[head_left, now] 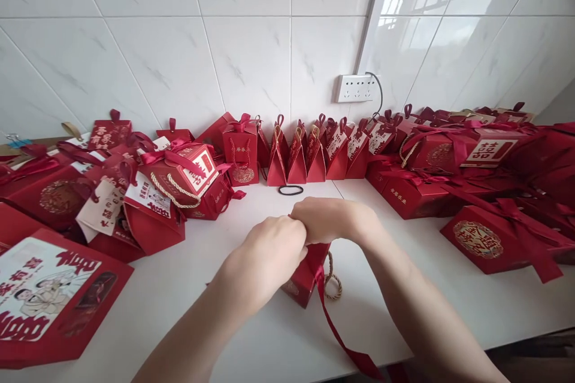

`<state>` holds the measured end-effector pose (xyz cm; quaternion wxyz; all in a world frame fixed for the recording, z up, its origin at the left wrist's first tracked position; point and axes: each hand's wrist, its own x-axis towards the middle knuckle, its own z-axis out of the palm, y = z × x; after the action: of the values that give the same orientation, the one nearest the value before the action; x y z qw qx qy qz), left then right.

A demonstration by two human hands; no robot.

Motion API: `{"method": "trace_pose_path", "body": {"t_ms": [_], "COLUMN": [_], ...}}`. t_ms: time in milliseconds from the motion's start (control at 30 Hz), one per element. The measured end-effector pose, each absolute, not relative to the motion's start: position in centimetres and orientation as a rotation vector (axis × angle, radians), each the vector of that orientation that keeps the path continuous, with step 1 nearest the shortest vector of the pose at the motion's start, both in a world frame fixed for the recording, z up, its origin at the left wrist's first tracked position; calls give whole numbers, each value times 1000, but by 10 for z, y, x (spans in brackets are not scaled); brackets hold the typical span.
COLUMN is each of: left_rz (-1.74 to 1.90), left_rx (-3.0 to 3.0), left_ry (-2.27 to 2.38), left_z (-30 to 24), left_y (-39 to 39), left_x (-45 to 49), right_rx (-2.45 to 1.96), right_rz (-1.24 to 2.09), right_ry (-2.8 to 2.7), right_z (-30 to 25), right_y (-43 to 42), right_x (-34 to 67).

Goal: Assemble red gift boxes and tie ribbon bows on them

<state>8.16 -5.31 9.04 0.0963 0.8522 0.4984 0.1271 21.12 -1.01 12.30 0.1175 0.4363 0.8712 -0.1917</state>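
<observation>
Directly in front of me stands a small red gift box [300, 282], mostly covered by my hands. My left hand [277, 249] and my right hand [331, 219] meet over its top, both with fingers curled closed. A red ribbon [335, 326] runs up under them from the table's front edge, and they appear closed on it. The fingertips and any knot are hidden. A twisted gold cord [332, 286] hangs at the box's right side. Beyond my hands, a black elastic loop [290, 190] lies on the white table [251, 341].
Several small triangular red boxes [296, 161] line the wall. Red gift boxes with bows crowd the left [193, 173] and right [478, 233]. A larger printed box [108, 305] occupies the near left. On the tiled wall is a white power strip [357, 88] with a black cable.
</observation>
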Motion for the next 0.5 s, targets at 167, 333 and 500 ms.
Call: {"method": "trace_pose_path", "body": {"t_ms": [167, 333, 500], "left_rz": [624, 570, 675], "left_rx": [2409, 2436, 2431], "left_ry": [1472, 1493, 1490], "left_z": [86, 95, 89], "left_y": [-40, -26, -14], "left_x": [87, 84, 76], "right_rx": [1268, 1352, 1331], "right_rz": [-448, -346, -386], "right_ry": [2664, 2759, 2747], "right_z": [119, 119, 126], "right_y": [0, 6, 8], "right_x": [215, 222, 232]}}
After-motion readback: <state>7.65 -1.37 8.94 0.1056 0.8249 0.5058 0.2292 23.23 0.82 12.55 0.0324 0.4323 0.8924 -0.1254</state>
